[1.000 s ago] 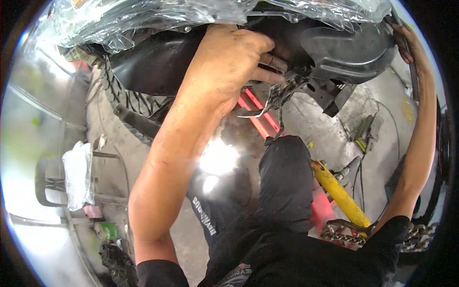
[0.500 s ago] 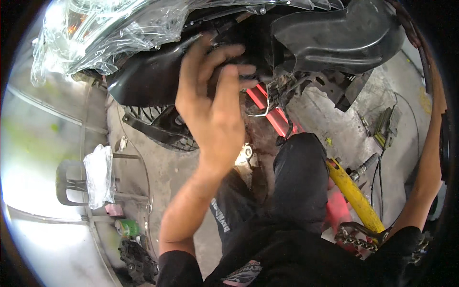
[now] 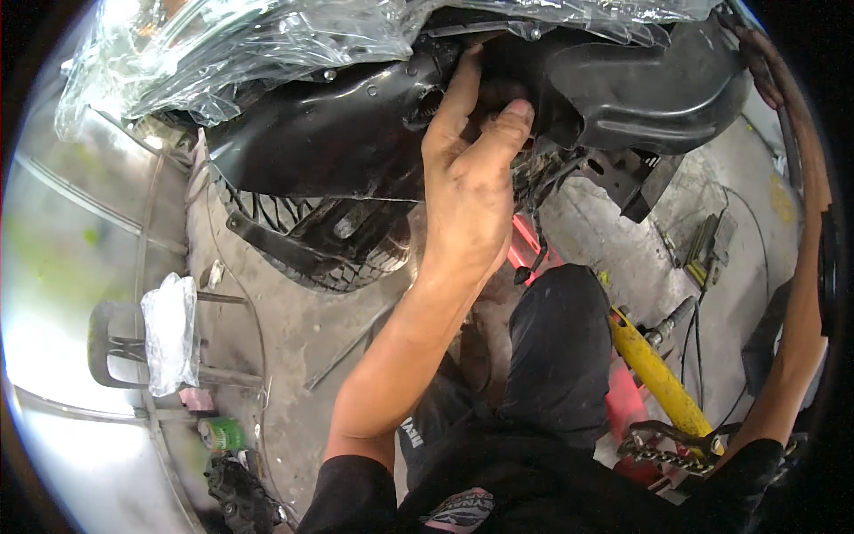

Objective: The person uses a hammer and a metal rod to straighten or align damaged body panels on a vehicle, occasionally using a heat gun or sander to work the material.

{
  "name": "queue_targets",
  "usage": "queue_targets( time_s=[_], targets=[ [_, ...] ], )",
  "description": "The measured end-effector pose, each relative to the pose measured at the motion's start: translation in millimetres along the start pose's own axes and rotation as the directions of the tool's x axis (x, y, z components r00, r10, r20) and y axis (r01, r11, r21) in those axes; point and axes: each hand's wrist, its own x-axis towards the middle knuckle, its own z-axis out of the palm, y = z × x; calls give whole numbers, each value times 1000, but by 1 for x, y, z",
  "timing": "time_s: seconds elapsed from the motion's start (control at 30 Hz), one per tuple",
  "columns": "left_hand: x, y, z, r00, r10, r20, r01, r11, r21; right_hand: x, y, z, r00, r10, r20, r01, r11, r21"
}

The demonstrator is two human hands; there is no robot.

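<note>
Liner [image 3: 311, 138]: glossy black moulded plastic, to the left of the left hand and close beside its raised finger, with the tyre [image 3: 360, 278] below it.
Left hand [image 3: 469, 182]: raised into the dark gap between the liner and the curved panel, forefinger stretched upward, thumb apart from it, the other fingers curled into shadow; whether they pinch anything, I cannot tell.
Curved panel [image 3: 636, 84]: black, just right of the left thumb, reaching across toward the right hand.
Right hand [image 3: 762, 71]: at the panel's far outer end, fingers bent and dark near the rim of the view; I cannot tell whether it grips or only rests there.
Plastic film [image 3: 267, 67]: crumpled and clear, above and left of the left hand, draped along the liner's upper edge.
Hanging cable [image 3: 523, 275]: dangles to the right of the left wrist.
Finger risk: the gap is dark and narrow, so a hidden edge might scrape or nip the raised forefinger.
Panel risk: if the right hand lost its place, the curved panel could perhaps sag or spring.
Snag risk: loose film might catch between the plastic parts; a wrist swung right could hook the cable.
</note>
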Motion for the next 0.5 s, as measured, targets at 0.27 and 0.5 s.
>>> queue_targets(
  time_s=[0.27, 0.5],
  targets=[
    [-19, 14, 1, 993, 104, -54, -77, 927, 366, -5, -5, 6, 1000, -31, -1, 31, 1000, -3],
    [-32, 13, 39, 677, 641, 362, -617, 226, 754, 21, 45, -20, 973, -193, -123, 176, 975, -138]
  ],
)
